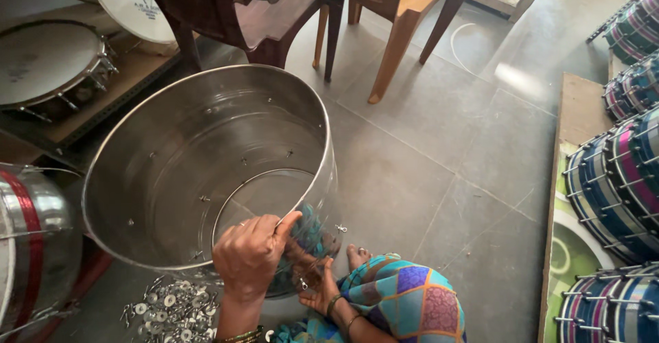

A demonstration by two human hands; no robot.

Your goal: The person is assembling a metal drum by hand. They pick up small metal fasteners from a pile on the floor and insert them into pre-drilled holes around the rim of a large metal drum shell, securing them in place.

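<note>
A large shiny steel drum shell (178, 144) stands tilted on the floor in front of me, open at top and bottom, with small bolts through its wall. My left hand (250, 254) grips the near rim of the shell, thumb over the edge. My right hand (319, 291) is below it on the outside of the shell wall, fingers at a small metal fitting (303, 283). A hook fitting (340, 229) sticks out of the wall just above. A pile of washers and bolts (168, 309) lies on the floor by my left forearm. My foot (357, 255) and patterned clothing (405, 302) are at the right.
Finished drums (621, 178) with coloured bands line the right side. A red-banded steel drum (27, 240) lies at the left, with white-headed drums (48, 58) behind it. Wooden and plastic chairs (274, 14) stand beyond the shell on the grey tiled floor (446, 144).
</note>
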